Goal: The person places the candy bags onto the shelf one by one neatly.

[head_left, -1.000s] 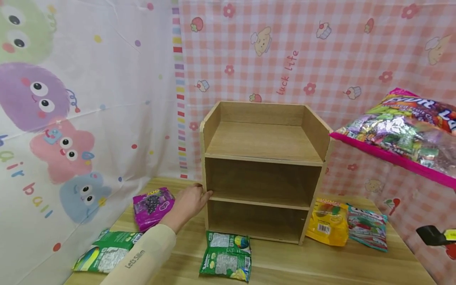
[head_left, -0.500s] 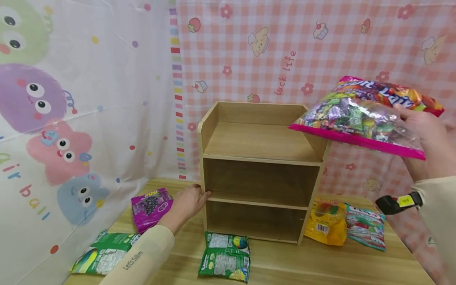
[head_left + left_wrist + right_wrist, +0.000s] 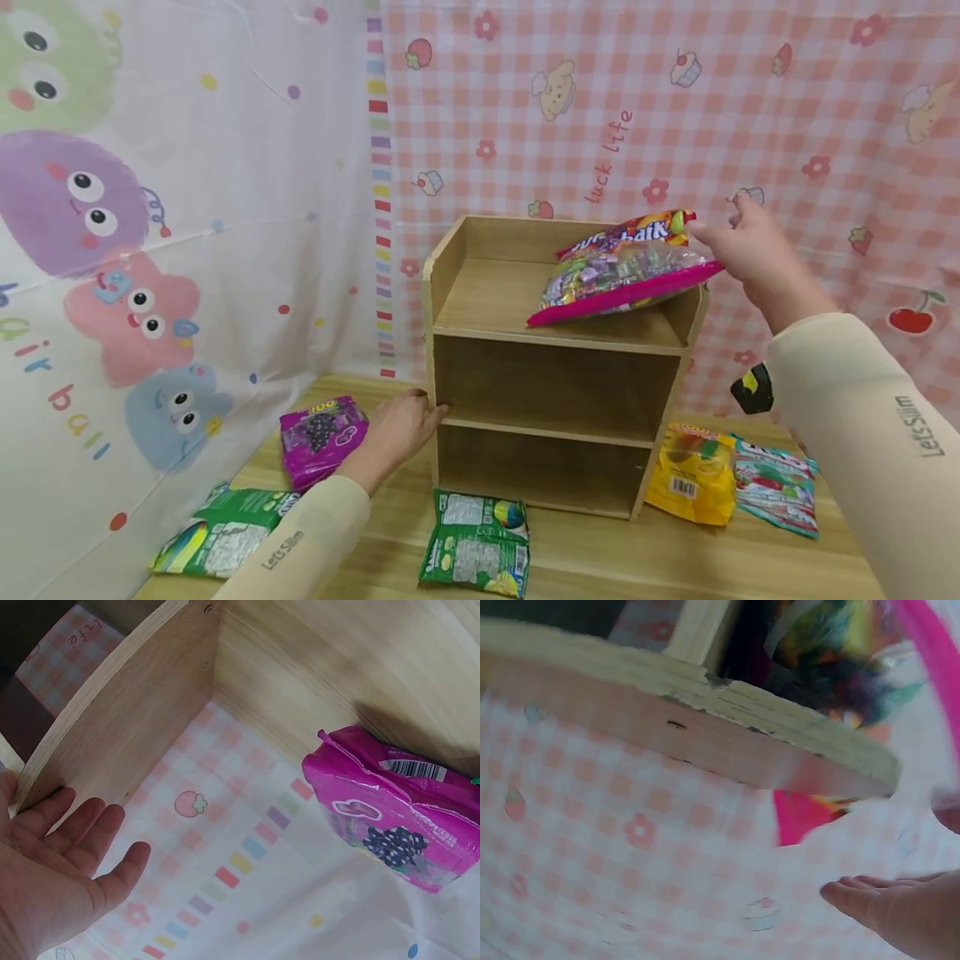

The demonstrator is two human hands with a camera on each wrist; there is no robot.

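A wooden shelf unit (image 3: 558, 342) stands on the table. My left hand (image 3: 397, 437) holds its left side panel (image 3: 120, 727), thumb at the front edge and fingers along the outside. On the top tier, a candy bag (image 3: 615, 271) with pink edges lies tilted, its right end raised over the right side panel (image 3: 688, 308). Beside that raised end is my right hand (image 3: 757, 250), its fingers fairly straight in the right wrist view and its thumb close to the bag's edge. Whether the thumb touches the bag is unclear.
A purple grape candy bag (image 3: 322, 437) and a green bag (image 3: 232, 533) lie left of the shelf unit. Another green bag (image 3: 476, 542) lies in front. To the right are a yellow bag (image 3: 693, 479) and a teal bag (image 3: 776, 487). Patterned cloth (image 3: 525, 108) hangs behind.
My right hand has brought the candy bag leftward and down from the right side onto the top tier, and its fingers have loosened from it. The left hand stays at the side panel.
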